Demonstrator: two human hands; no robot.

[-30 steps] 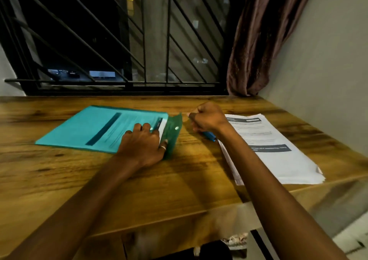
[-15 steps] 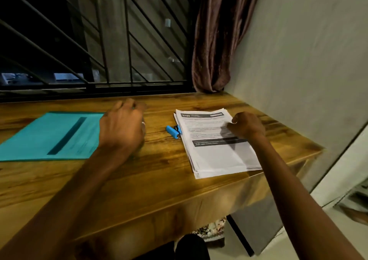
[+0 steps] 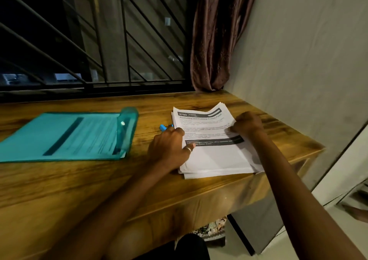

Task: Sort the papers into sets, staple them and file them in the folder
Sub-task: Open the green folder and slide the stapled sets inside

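Papers [image 3: 215, 156], long axis toward the window, lie under left hand [image 3: 171, 150]; right hand [image 3: 247, 123] pinches the top sheet.

Folder [image 3: 59, 136] left on desk [image 3: 99, 190], paper stack [image 3: 215, 158] right, stapler [image 3: 163, 127] between, touching the stack's left edge

Wooden desk [image 3: 59, 190], brown grain, glossy top, set against a window and a side wall. Window grille [image 3: 79, 41], dark metal bars, vertical and diagonal, darkness behind. Curtain [image 3: 215, 37], brownish-mauve, gathered in the corner, its hem touching the desk's far end. Wall [image 3: 298, 50], plain grey, along the right. Patterned fabric [image 3: 213, 228] below the desk edge, partly hidden.
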